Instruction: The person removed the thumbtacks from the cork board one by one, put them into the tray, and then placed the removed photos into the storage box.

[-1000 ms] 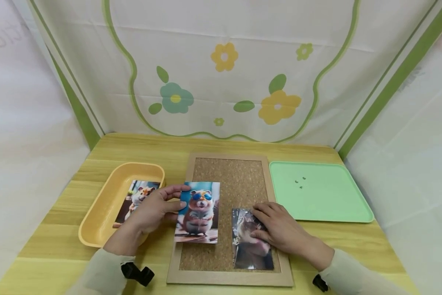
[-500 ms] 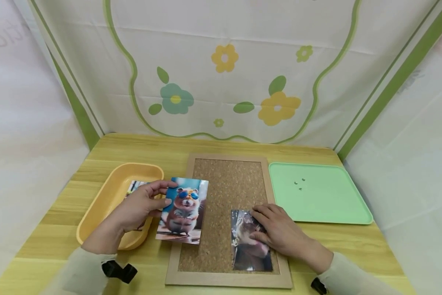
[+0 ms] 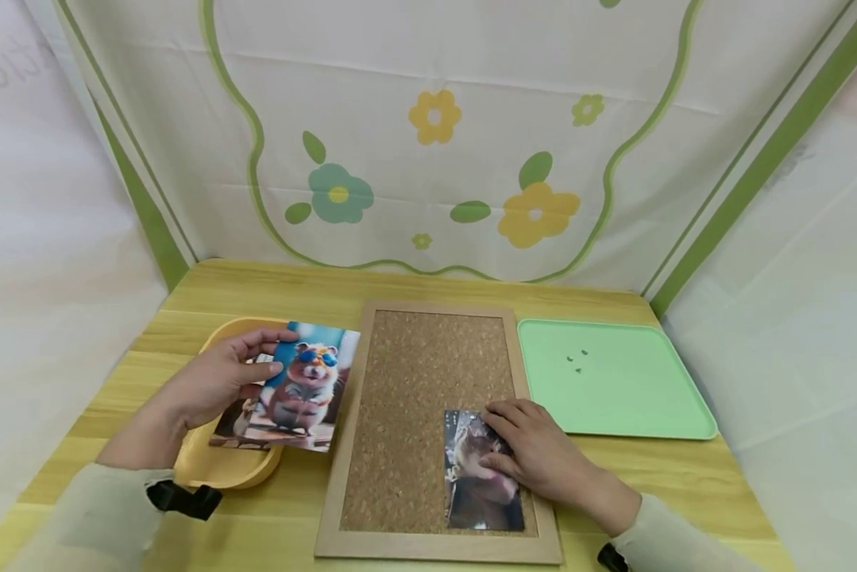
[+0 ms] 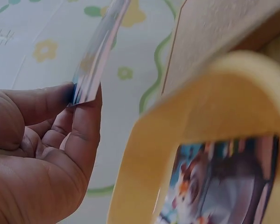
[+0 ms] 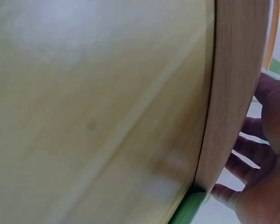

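My left hand [image 3: 210, 381] pinches the left edge of a photo [image 3: 303, 393] of a hamster in blue sunglasses, between thumb and fingers. That photo is raised above the right side of a yellow basin [image 3: 256, 470]. Inside the basin lies another hamster photo [image 4: 191, 182], partly covered in the head view. On the wood-framed cork board [image 3: 407, 445], a darker animal photo [image 3: 481, 508] lies at the lower right. My right hand [image 3: 542, 453] rests on its upper right part with fingers extended, hiding some of the picture. A tiny shiny spot shows at that photo's top edge.
Right of the board, a light green tray [image 3: 628, 397] holds 3 tiny metallic pieces [image 3: 578, 361]. Everything stands on a wood-grain table [image 3: 314, 278]. A white cloth [image 3: 392, 151] with printed flowers hangs behind, and pale cloth walls flank both sides.
My left hand has carried the sunglasses-hamster photo leftward, from over the cork board to over the yellow basin. The right hand has stayed on the darker photo.
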`<control>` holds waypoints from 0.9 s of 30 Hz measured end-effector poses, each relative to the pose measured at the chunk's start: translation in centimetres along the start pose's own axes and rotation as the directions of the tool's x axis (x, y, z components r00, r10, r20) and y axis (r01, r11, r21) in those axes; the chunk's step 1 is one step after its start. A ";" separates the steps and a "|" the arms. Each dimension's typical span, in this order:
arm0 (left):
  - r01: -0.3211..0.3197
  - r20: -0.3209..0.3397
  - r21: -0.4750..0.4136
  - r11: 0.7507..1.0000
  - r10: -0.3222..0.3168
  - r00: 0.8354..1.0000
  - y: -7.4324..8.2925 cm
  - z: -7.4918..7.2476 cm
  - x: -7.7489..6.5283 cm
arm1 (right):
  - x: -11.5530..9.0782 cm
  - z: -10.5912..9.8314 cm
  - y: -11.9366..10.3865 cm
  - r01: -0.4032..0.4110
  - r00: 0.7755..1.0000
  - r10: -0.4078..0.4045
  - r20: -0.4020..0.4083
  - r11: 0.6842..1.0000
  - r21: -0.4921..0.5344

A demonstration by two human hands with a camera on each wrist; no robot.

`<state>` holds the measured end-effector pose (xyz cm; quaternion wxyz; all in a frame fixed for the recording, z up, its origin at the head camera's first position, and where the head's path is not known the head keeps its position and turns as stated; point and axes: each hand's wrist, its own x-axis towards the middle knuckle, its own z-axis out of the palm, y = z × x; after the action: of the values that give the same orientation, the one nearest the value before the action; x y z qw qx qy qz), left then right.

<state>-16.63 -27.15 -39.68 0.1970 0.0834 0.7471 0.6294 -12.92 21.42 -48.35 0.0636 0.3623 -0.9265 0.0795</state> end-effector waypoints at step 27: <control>0.177 -0.151 0.158 0.972 -0.153 0.977 -2.0 -7.0 -1.2 | 0.1 0.1 -0.1 -0.037 0.999 0.036 0.024 0.999 0.020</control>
<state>-18.09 -34.28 -40.47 0.1888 -0.0063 0.8142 0.5490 -12.94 21.32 -48.47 0.0474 0.3469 -0.9328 0.0859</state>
